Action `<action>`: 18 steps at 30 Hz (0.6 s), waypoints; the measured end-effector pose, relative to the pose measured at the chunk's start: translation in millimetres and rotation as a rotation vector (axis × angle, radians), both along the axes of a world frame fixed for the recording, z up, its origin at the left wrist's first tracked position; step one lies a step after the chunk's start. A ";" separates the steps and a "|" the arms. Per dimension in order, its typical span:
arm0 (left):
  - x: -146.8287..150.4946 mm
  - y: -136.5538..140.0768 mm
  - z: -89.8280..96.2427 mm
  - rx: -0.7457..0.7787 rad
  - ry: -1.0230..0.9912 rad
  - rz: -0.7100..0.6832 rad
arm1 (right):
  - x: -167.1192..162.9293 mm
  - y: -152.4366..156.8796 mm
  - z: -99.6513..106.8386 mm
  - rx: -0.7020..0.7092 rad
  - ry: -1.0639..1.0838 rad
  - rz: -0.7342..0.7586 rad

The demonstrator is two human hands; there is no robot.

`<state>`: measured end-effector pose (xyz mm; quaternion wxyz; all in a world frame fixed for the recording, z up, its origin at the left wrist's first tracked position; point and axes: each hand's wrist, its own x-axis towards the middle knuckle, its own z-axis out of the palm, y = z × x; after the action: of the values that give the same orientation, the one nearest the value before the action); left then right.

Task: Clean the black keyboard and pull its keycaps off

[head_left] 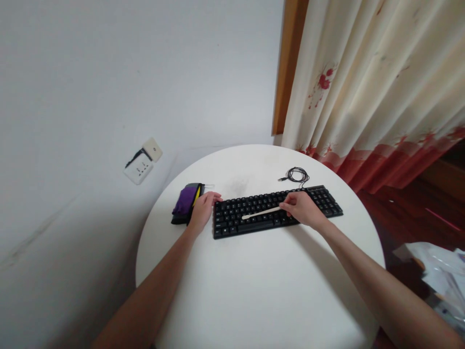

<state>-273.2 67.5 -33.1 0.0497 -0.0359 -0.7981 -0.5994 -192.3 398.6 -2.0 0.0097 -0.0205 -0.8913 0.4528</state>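
Note:
A black keyboard [254, 227] lies across the middle of the round white table. My right hand [300, 207] is closed in a pinch on the handle of a slim cream-white toothbrush [263, 212]. The brush points left, its head over the keys left of the middle; whether the bristles touch them is too small to tell. At the keyboard's upper left corner rests my left hand [204, 207], fingers stretched out and apart from any grip. Close to its left side lies a purple cloth [186, 199] on a black item with a yellow strip.
The keyboard's coiled black cable [298, 174] with its USB plug lies behind it on the white table [254, 291]. A wall with a socket [139, 168] stands at the left. A flowered curtain [363, 97] hangs at the right, above a plastic bag [441, 271] on the floor.

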 end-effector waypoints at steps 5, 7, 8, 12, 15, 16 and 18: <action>0.9 0.1 1.3 -0.029 0.006 -0.010 | 5.3 36.6 1.6 0.056 -0.022 -0.039; 0.9 -0.1 1.0 -0.034 0.009 -0.013 | 9.2 56.4 1.8 0.071 -0.031 -0.082; 0.9 -0.1 0.9 -0.032 0.008 -0.013 | 11.1 65.5 1.9 0.079 -0.034 -0.102; 1.0 0.2 0.8 -0.020 0.001 -0.017 | 15.7 86.1 0.8 0.089 -0.039 -0.147; 0.6 0.2 0.5 -0.024 0.002 -0.012 | 13.4 80.2 -2.5 0.075 -0.024 -0.138; 0.5 0.2 0.5 -0.024 0.000 -0.011 | 11.9 74.8 -3.6 0.068 -0.016 -0.125; 0.2 0.1 0.9 -0.022 -0.006 -0.010 | 8.3 61.4 -5.4 0.042 -0.003 -0.097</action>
<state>-273.0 67.6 -32.2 0.0441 -0.0385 -0.8045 -0.5911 -184.0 460.0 -7.4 0.0308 -0.0641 -0.8987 0.4328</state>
